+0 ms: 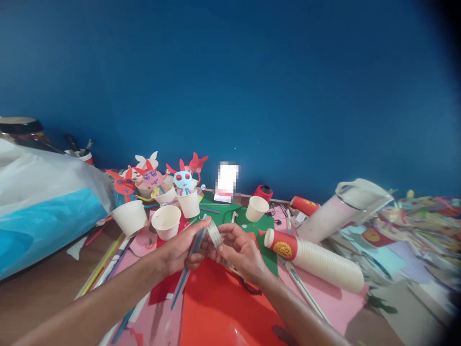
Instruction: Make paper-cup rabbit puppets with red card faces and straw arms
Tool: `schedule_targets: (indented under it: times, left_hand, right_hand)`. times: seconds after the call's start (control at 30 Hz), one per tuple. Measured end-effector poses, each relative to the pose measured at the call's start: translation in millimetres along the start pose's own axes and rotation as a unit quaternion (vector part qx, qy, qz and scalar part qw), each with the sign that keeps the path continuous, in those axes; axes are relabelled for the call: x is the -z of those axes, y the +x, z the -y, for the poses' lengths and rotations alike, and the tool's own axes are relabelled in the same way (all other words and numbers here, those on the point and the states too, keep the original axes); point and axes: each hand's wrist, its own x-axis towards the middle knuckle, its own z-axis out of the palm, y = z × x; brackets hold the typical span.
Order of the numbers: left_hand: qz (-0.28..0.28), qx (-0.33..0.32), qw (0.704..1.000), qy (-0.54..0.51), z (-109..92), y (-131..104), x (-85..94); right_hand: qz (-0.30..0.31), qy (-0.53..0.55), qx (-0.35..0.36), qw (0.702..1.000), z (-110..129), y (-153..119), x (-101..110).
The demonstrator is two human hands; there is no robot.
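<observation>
Over red-orange paper [219, 307], my left hand [180, 250] is closed around a blue straw [184, 276], which slants down toward me. My right hand [243, 252] pinches a narrow, whitish see-through band that looks like a roll of clear tape [215, 234]. The band's upper end is at my left fingertips, close to the straw's top. Fingers partly hide both things. Just left of my hands stand a white paper cup [166, 222] and another cup [189, 203] bearing a light-blue paper puppet [183, 179] with red ears.
More puppets in cups stand at the back left, near a plastic bag [54, 202]. A lit phone [226, 182] leans at the blue wall. Right are a white cup [257, 208], a lying cup stack [317, 262], a white jug [334, 211] and scissors [382, 303].
</observation>
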Motion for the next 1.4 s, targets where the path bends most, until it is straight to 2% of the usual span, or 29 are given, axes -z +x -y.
schedule_targets:
  times: [0.3, 0.47, 0.53, 0.67, 0.77, 0.83, 0.93, 1.0, 1.13, 1.2, 1.3, 1.4]
  left_hand:
    - [0.005, -0.025, 1.0, -0.011, 4.5, 1.3, -0.9]
    - [-0.054, -0.017, 0.998, -0.026, 3.4, 1.5, -2.3]
    - [-0.071, -0.034, 0.997, -0.029, 2.0, -0.1, -3.5]
    - [-0.07, -0.093, 0.993, 0.025, 1.3, -3.9, -5.5]
    - [-0.08, -0.1, 0.991, 0.036, 2.2, -4.0, -4.9]
    - [-0.074, -0.097, 0.993, 0.001, 1.6, -3.1, -3.3]
    - [-0.028, -0.068, 0.995, -0.06, -1.7, -2.2, 0.1]
    - [0.001, -0.047, 0.995, -0.084, -4.2, -2.4, 2.0]
    - [0.037, -0.029, 0.993, -0.105, -5.0, -2.9, 2.6]
    - [0.049, -0.017, 0.993, -0.102, -3.3, -2.8, 1.5]
    - [0.053, 0.0, 0.995, -0.088, -0.6, -2.7, -0.9]
    - [0.041, 0.006, 0.997, -0.065, 0.8, -2.8, -2.4]
  right_hand:
    - [-0.04, 0.009, -0.007, 0.999, 3.6, -0.6, -3.4]
    - [-0.052, -0.019, -0.01, 0.998, 5.3, 0.5, -3.5]
    - [-0.069, -0.034, -0.008, 0.997, 4.4, 1.5, -2.5]
    - [-0.082, -0.047, -0.004, 0.995, 4.7, 2.4, -1.2]
    - [-0.079, -0.069, -0.006, 0.994, 5.2, 2.0, -0.1]
    - [-0.093, -0.085, 0.011, 0.992, 4.1, 1.9, 2.3]
    - [-0.152, -0.097, 0.066, 0.981, 1.1, 2.3, 7.9]
    - [-0.166, -0.093, 0.079, 0.979, -0.1, 2.5, 11.3]
    - [-0.07, -0.049, 0.035, 0.996, 0.4, 1.9, 12.9]
    - [-0.03, -0.025, 0.035, 0.999, 0.9, 1.2, 11.6]
    - [-0.005, -0.004, 0.044, 0.999, 1.6, 0.5, 8.8]
    - [-0.007, 0.017, 0.039, 0.999, 3.3, 0.2, 6.0]
